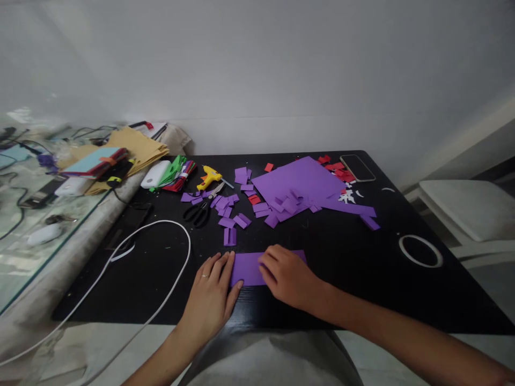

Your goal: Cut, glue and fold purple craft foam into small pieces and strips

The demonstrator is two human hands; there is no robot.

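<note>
A purple paper strip (248,269) lies lengthwise near the front edge of the black table. Over its left end my left hand (213,292) rests flat, fingers stretched out and thumb apart, with a ring on one finger. My right hand (287,276) is on the right half of the strip, its fingers curled and closed against the paper. What is under those fingers is hidden. Just beyond the strip stands a folded purple piece (230,236), with several more small purple pieces (241,220) scattered behind it.
Behind the small pieces are black-handled scissors (198,215) and a yellow glue gun (208,178). A large purple sheet (301,182) lies at the back, near a phone (358,168) and red scraps (344,174). A white cable (177,284) loops at left; a white ring (420,251) lies right.
</note>
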